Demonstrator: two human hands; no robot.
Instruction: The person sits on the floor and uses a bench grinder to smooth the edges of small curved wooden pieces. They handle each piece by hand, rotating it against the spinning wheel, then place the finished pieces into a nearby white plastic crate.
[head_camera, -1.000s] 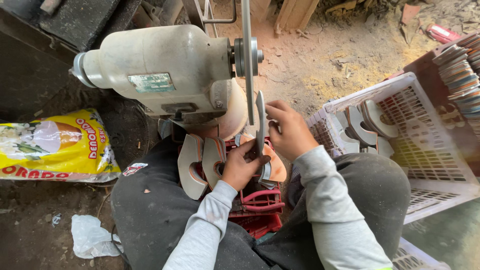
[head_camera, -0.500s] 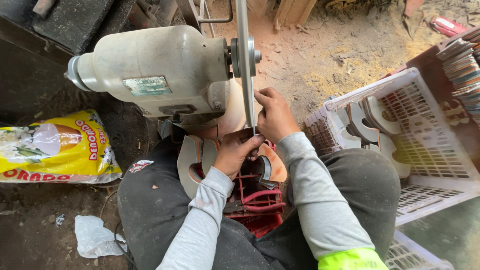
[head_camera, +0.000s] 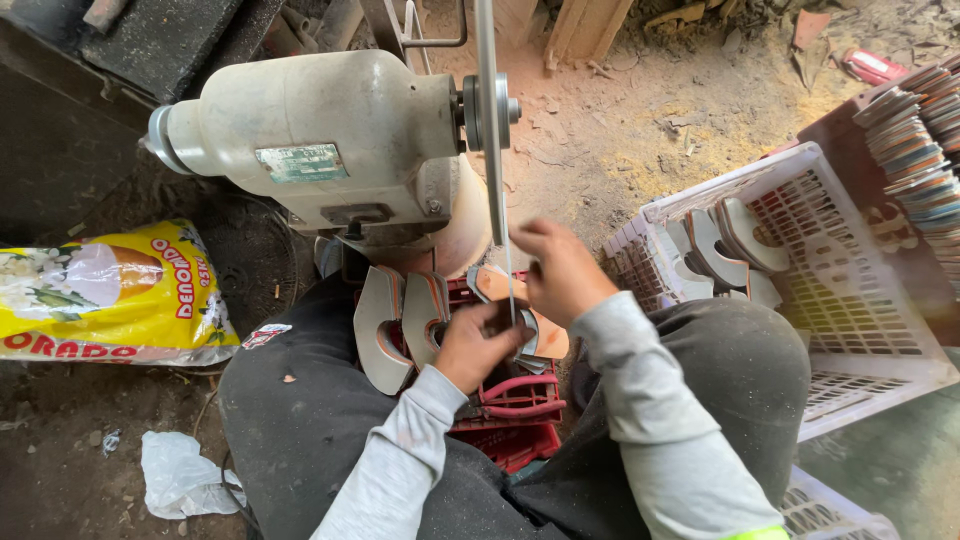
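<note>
A thin grinding disc (head_camera: 491, 130) spins on the shaft of a grey bench motor (head_camera: 320, 145). Both hands hold one flat curved piece (head_camera: 540, 335), grey with an orange edge, under the disc's lower rim. My left hand (head_camera: 475, 345) grips it from below. My right hand (head_camera: 560, 270) presses it from the right side. Between my knees sits a red crate (head_camera: 510, 400) with more such curved pieces (head_camera: 395, 320) standing upright in it.
A white plastic basket (head_camera: 850, 300) at the right holds several finished curved pieces (head_camera: 725, 245). A stack of flat pieces (head_camera: 915, 135) stands behind it. A yellow printed sack (head_camera: 105, 290) lies at the left, a crumpled white bag (head_camera: 180, 475) on the dirt floor.
Both hands have lowered slightly with the piece, from beside the disc to its lower rim. The view has shifted a little.
</note>
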